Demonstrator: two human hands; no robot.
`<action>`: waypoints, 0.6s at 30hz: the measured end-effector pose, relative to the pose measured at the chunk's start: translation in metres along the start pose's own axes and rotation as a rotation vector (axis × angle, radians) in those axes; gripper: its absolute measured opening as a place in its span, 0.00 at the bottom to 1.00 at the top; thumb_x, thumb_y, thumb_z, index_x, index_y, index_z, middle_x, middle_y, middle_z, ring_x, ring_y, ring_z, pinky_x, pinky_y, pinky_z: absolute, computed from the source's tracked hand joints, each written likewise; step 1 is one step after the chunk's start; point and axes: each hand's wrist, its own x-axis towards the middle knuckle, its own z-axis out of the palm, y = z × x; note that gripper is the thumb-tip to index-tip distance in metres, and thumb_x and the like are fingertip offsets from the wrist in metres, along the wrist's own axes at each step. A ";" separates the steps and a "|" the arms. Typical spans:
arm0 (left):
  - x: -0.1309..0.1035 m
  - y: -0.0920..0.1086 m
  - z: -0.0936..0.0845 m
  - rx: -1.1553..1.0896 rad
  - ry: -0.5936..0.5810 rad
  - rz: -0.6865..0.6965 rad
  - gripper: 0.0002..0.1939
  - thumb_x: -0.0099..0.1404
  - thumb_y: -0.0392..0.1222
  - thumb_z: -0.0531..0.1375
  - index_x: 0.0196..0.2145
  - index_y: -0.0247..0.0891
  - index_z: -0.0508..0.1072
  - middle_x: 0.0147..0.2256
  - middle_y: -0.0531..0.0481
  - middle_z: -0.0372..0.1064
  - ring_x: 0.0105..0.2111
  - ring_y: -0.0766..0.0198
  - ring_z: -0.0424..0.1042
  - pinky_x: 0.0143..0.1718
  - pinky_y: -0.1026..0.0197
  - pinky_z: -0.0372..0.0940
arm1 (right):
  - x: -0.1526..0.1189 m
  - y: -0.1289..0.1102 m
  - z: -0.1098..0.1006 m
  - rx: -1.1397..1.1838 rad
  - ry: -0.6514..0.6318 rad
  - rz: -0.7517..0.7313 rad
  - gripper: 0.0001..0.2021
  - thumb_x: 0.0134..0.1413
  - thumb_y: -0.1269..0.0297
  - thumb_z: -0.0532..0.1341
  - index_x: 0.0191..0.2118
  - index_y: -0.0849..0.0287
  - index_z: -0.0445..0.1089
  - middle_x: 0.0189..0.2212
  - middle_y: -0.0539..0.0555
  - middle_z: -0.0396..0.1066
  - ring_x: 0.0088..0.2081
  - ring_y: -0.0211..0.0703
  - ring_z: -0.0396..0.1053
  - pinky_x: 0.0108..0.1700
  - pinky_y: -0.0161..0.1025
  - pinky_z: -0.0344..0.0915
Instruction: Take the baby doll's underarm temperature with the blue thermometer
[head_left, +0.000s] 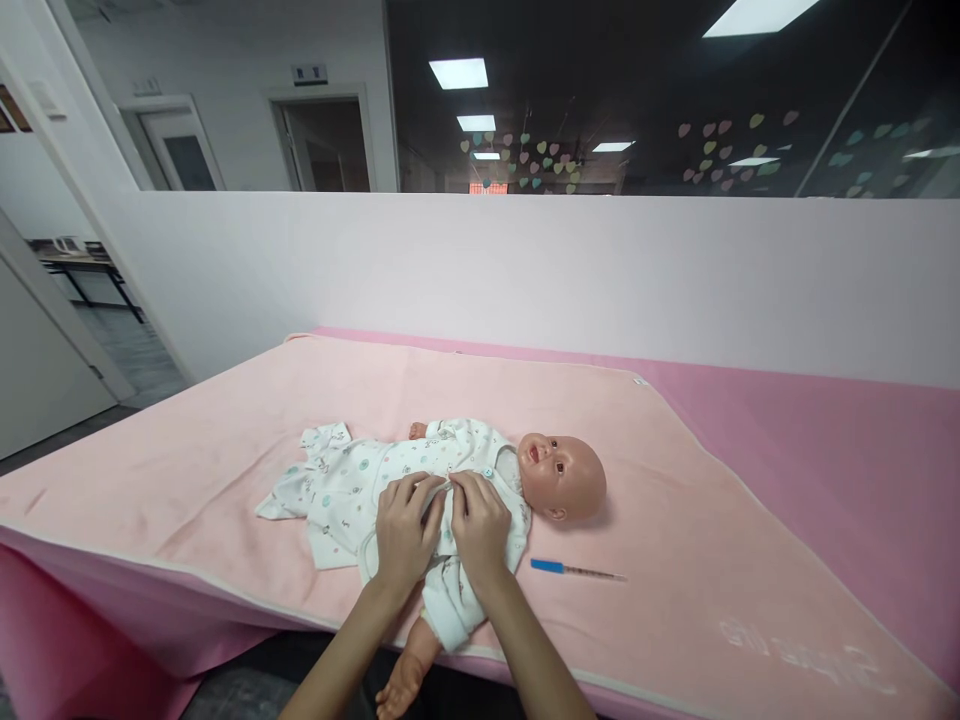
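Head camera view: the white printed garment (367,475) lies directly under both hands, worn by a baby doll (538,482) that rests on its back. The left hand (407,530) and the right hand (481,525) meet over the chest, thumbs and fingers pinching the garment's front, the tips of the two hands close beside each other. A teal button (488,472) sits just beyond the right hand's fingers, toward the neck. From the grip, the doll's bald head (581,480) lies to the right, and the cloth legs stretch to the left. One small doll hand (418,431) pokes out beyond the left hand; the nearer sleeve (452,605) comes out between the person's forearms, its bare arm (411,665) reaching past the near edge. Right of the grip, near the right wrist, a slim stick with a blue end (547,566) lies on the peach blanket (675,560), which spreads around the hands over a pink mat (840,440). Well ahead of the grip stands a white wall (525,270), with heart-shaped stickers (757,120) above it
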 end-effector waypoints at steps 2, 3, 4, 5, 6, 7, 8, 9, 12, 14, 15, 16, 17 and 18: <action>0.000 0.000 0.000 0.020 0.012 0.007 0.11 0.64 0.40 0.51 0.41 0.40 0.69 0.42 0.46 0.65 0.40 0.58 0.62 0.43 0.55 0.55 | 0.000 0.000 0.000 0.001 0.001 0.003 0.12 0.57 0.73 0.49 0.36 0.59 0.70 0.32 0.53 0.72 0.36 0.39 0.68 0.39 0.35 0.62; 0.000 0.000 0.001 0.032 0.010 0.009 0.11 0.64 0.40 0.51 0.41 0.40 0.69 0.43 0.46 0.65 0.40 0.58 0.62 0.43 0.55 0.55 | 0.000 0.000 0.000 0.002 0.002 0.005 0.12 0.56 0.73 0.49 0.36 0.59 0.70 0.32 0.53 0.72 0.36 0.39 0.68 0.39 0.36 0.62; 0.001 0.000 0.001 0.045 0.000 0.011 0.11 0.64 0.40 0.51 0.41 0.40 0.69 0.43 0.45 0.64 0.40 0.58 0.62 0.42 0.55 0.55 | 0.000 0.000 0.000 0.003 0.003 0.008 0.12 0.56 0.73 0.49 0.36 0.59 0.70 0.32 0.53 0.72 0.36 0.39 0.68 0.39 0.36 0.62; 0.001 0.000 0.001 0.061 -0.014 0.014 0.11 0.64 0.40 0.51 0.41 0.40 0.69 0.44 0.45 0.64 0.40 0.58 0.62 0.42 0.55 0.55 | 0.000 0.000 0.001 0.006 0.004 0.011 0.12 0.56 0.73 0.49 0.36 0.59 0.70 0.31 0.53 0.72 0.35 0.40 0.68 0.39 0.36 0.62; 0.002 0.000 0.001 0.083 -0.029 0.018 0.11 0.64 0.40 0.50 0.41 0.40 0.69 0.43 0.45 0.64 0.40 0.57 0.62 0.42 0.55 0.55 | 0.000 -0.001 0.001 0.009 0.006 0.013 0.12 0.56 0.73 0.50 0.35 0.59 0.70 0.31 0.52 0.72 0.35 0.40 0.67 0.39 0.35 0.62; 0.002 0.000 0.001 0.110 -0.046 0.024 0.11 0.64 0.40 0.50 0.42 0.40 0.69 0.43 0.45 0.65 0.40 0.57 0.62 0.41 0.55 0.55 | 0.000 -0.001 0.000 0.012 0.007 0.016 0.12 0.55 0.73 0.50 0.35 0.59 0.70 0.31 0.52 0.72 0.35 0.40 0.67 0.39 0.35 0.62; 0.003 0.000 0.001 0.140 -0.061 0.031 0.12 0.64 0.40 0.50 0.42 0.40 0.69 0.42 0.45 0.65 0.39 0.57 0.62 0.40 0.55 0.55 | 0.000 -0.001 0.000 0.015 0.007 0.018 0.11 0.55 0.74 0.50 0.35 0.59 0.70 0.31 0.52 0.72 0.35 0.40 0.67 0.39 0.35 0.61; 0.003 0.000 0.001 0.169 -0.075 0.038 0.12 0.64 0.40 0.50 0.42 0.39 0.69 0.42 0.45 0.65 0.39 0.56 0.62 0.39 0.55 0.55 | 0.000 -0.002 0.000 0.018 0.007 0.020 0.11 0.54 0.74 0.50 0.35 0.59 0.70 0.31 0.52 0.72 0.35 0.40 0.67 0.39 0.35 0.61; 0.006 0.002 0.002 0.236 -0.100 0.053 0.12 0.64 0.42 0.50 0.42 0.39 0.69 0.40 0.45 0.66 0.38 0.56 0.62 0.38 0.54 0.54 | 0.000 -0.002 0.000 0.020 0.005 0.019 0.12 0.53 0.75 0.50 0.34 0.59 0.70 0.31 0.52 0.72 0.35 0.39 0.67 0.39 0.35 0.61; 0.009 0.004 0.002 0.258 -0.111 0.031 0.12 0.64 0.42 0.50 0.41 0.40 0.70 0.39 0.46 0.66 0.37 0.56 0.62 0.37 0.54 0.54 | 0.000 -0.002 0.000 0.021 0.009 0.019 0.11 0.53 0.75 0.51 0.34 0.59 0.70 0.31 0.52 0.72 0.35 0.39 0.67 0.39 0.35 0.61; 0.010 0.004 0.002 0.255 -0.117 0.008 0.11 0.64 0.43 0.50 0.40 0.40 0.70 0.38 0.46 0.66 0.36 0.57 0.62 0.37 0.54 0.54 | 0.000 -0.002 0.000 0.021 0.011 0.021 0.11 0.53 0.75 0.51 0.34 0.59 0.70 0.31 0.52 0.72 0.35 0.39 0.67 0.39 0.35 0.61; 0.012 0.004 0.001 0.238 -0.126 -0.018 0.11 0.63 0.43 0.51 0.39 0.40 0.70 0.38 0.47 0.66 0.36 0.57 0.62 0.37 0.54 0.54 | 0.000 -0.002 0.000 0.021 0.012 0.024 0.11 0.53 0.75 0.51 0.34 0.59 0.70 0.31 0.52 0.72 0.35 0.39 0.67 0.39 0.34 0.61; 0.013 0.003 0.000 0.204 -0.139 -0.041 0.11 0.63 0.43 0.51 0.38 0.41 0.70 0.37 0.48 0.66 0.36 0.57 0.63 0.37 0.55 0.54 | 0.000 -0.002 0.000 0.022 0.011 0.027 0.11 0.54 0.74 0.51 0.35 0.59 0.70 0.31 0.52 0.72 0.35 0.39 0.67 0.39 0.34 0.61; 0.014 0.002 -0.001 0.155 -0.156 -0.060 0.10 0.63 0.43 0.51 0.38 0.42 0.71 0.37 0.49 0.66 0.37 0.58 0.63 0.37 0.55 0.55 | 0.000 -0.001 0.000 0.022 0.010 0.027 0.11 0.54 0.74 0.51 0.35 0.59 0.70 0.31 0.52 0.72 0.35 0.39 0.67 0.39 0.35 0.61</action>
